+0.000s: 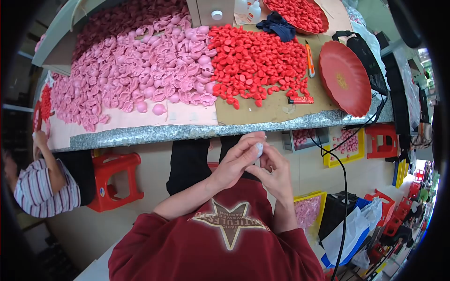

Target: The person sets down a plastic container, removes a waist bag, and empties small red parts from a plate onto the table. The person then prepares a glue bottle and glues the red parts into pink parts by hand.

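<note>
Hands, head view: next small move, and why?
I'd probably settle the small white bit at the fingertips before reaching for the pink pieces. The left hand and right hand are together at it, away from both the pink pieces and red pieces. Whether it's worn or held is unclear.

wearer's two hands (234, 161) (275, 171), one cutter (309, 58)

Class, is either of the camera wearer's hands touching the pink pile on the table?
No, the left hand and right hand are together, short of the table edge.
</note>
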A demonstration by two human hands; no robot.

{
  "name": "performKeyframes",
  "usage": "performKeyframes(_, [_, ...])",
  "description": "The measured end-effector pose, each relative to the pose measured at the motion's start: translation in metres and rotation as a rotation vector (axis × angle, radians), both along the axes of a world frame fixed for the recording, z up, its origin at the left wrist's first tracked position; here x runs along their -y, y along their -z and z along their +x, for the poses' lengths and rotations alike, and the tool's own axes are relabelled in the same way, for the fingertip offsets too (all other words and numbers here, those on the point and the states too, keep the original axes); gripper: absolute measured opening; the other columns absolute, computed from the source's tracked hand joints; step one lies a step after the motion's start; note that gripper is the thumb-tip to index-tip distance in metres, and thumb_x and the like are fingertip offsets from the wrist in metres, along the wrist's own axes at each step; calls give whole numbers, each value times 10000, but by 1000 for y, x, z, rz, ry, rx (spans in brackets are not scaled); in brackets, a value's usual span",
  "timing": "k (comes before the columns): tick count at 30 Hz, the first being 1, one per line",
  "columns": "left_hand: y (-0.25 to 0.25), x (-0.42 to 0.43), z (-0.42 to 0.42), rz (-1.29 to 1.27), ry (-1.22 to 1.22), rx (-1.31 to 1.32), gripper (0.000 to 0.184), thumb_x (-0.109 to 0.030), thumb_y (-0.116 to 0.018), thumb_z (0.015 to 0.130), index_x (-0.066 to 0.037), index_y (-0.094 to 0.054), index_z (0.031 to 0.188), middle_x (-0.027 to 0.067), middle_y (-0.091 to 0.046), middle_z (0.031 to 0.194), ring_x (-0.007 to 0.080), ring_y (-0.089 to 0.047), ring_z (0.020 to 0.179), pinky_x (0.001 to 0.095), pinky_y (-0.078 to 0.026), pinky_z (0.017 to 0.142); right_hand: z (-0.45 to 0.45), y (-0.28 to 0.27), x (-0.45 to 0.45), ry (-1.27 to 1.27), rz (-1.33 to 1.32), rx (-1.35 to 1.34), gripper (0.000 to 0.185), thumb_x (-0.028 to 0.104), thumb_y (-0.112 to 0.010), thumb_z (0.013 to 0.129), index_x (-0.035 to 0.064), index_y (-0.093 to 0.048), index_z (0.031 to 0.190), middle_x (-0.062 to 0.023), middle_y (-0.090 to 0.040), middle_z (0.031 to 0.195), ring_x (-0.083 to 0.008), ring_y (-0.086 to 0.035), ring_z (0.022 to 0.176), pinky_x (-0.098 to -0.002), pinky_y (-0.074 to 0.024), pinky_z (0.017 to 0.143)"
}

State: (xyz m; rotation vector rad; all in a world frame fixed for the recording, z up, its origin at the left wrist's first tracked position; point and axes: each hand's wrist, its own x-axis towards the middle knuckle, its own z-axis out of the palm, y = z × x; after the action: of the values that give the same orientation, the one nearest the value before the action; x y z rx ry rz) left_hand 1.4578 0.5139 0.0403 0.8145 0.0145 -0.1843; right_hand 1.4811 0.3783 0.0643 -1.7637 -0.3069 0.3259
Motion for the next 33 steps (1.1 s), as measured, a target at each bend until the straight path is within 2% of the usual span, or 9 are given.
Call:
performKeyframes(3, [-3,-3,0,1,19,25,329,-222,-405,949,-37,-455,1217,92,-359,1312,174,-385,1187,322,-336,954,10,9,-4,-52,211,-159,399,89,-766,657,-23,-590,996,-2,-535,835,-50,-394,594,-191,-318,485])
performKeyframes(7, [-14,-14,1,128,-21,-39,403,-227,-410,948,-29,-367,1296,92,-385,1303,178,-399,1182,320,-357,929,35,-1,-14,82,156,-74,306,88,-762,653,-14,-604,894,-18,-567,767,-82,-495,615,-224,-408,540])
performKeyframes(9, [-15,-23,-2,193,-52,-87,426,-218,-413,946,-24,-334,1317,93,-405,1289,181,-425,1162,313,-377,908,53,1,-18,62,-206,301,310,99,-764,636,-8,-611,883,-55,-577,737,-133,-528,622,-261,-431,558])
performKeyframes(12, [-9,-37,-8,274,-149,-75,425,-175,-414,943,-17,-315,1325,99,-417,1277,185,-487,1101,287,-421,844,59,1,-43,22,-181,331,330,111,-767,624,-14,-604,882,-83,-563,706,-179,-528,617,-286,-437,566])
performKeyframes(15, [-20,-44,-13,307,-278,-117,359,-169,-418,941,-12,-408,1264,94,-488,1202,164,-519,1049,269,-429,818,69,12,-48,122,-168,338,328,114,-767,626,-16,-601,878,-78,-558,702,-175,-526,618,-289,-434,560])
performKeyframes(25, [-10,-61,-28,710,11,-58,226,-150,-455,918,-20,-588,1046,76,-632,912,149,-605,838,276,-473,667,89,13,-55,229,-327,632,336,100,-779,613,16,-588,877,-84,-554,729,-202,-529,631,-306,-437,584])
performKeyframes(27, [14,-60,-31,963,182,53,218,-151,-473,902,-21,-602,1021,98,-646,844,171,-623,792,289,-477,645,88,16,-55,205,-308,659,339,93,-778,611,20,-585,881,-90,-562,740,-211,-541,645,-313,-440,587])
performKeyframes(31, [93,-66,-33,1291,423,-201,226,-184,-501,872,-28,-618,987,134,-653,836,232,-637,802,330,-488,691,90,19,-49,216,-270,680,333,91,-770,629,15,-580,891,-102,-569,752,-223,-555,663,-328,-448,591])
performKeyframes(33, [170,-62,-41,1397,435,-153,231,-194,-489,874,-41,-628,977,148,-648,834,265,-633,806,347,-490,711,91,19,-46,230,-314,709,323,92,-767,636,12,-581,888,-106,-569,751,-226,-557,661,-329,-448,585])
